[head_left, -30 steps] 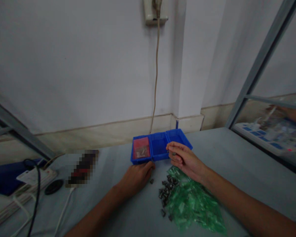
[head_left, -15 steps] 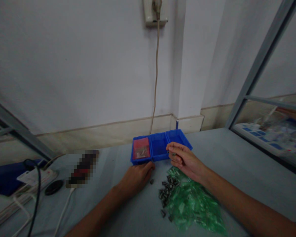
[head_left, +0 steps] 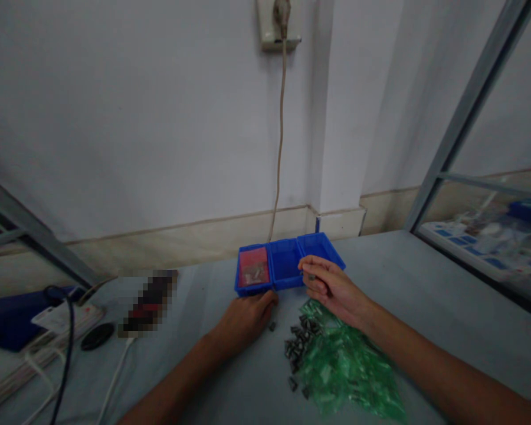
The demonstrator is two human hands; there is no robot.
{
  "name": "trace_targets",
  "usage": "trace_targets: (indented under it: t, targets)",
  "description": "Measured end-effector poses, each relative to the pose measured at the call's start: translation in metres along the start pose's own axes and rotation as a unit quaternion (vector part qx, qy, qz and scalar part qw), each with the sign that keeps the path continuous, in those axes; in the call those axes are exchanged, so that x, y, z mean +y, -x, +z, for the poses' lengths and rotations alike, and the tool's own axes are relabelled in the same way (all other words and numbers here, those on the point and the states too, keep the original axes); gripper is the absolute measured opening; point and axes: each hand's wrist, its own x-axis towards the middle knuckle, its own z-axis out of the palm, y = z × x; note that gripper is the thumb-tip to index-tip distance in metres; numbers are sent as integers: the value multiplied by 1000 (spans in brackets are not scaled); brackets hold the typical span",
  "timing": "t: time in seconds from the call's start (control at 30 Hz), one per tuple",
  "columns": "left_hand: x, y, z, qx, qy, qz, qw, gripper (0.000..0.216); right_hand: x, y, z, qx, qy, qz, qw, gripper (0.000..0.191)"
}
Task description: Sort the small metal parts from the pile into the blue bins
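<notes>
My right hand (head_left: 336,292) is closed in a pinch on a small metal part (head_left: 311,277), just in front of the right and middle blue bins. My left hand (head_left: 245,319) rests on the table with curled fingers, close to the front of the left blue bin (head_left: 246,290); whatever lies under its fingers is hidden. Beside its thumb is a loose metal part (head_left: 272,326). Below my right hand lies a green plastic bag (head_left: 351,366) of small pieces, with a pile of dark cone-like metal parts (head_left: 298,342) along its left side.
A pink packet (head_left: 253,265) lies in the left bin, next to the middle bin (head_left: 285,260) and right bin (head_left: 321,248). At left are a pixelated device (head_left: 148,304) with a cable, a black disc (head_left: 98,336) and a power strip (head_left: 26,354). Metal frames flank the table.
Both my hands hold almost still, with the small metal part still pinched in the right. At the far right, a brownish shape over the neighbouring table has gone, showing a blue container.
</notes>
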Motion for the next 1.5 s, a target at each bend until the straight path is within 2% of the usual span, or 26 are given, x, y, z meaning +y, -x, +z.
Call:
trace_targets:
  t: [0.97, 1.5]
  targets:
    - [0, -1, 0, -20, -8, -11, 1000, 19, 1, -1, -1, -1, -3, 0, 1000, 17]
    - [0, 0, -1, -7, 1, 1, 1000, 19, 1, -1, -1, 3, -5, -1, 1000, 16]
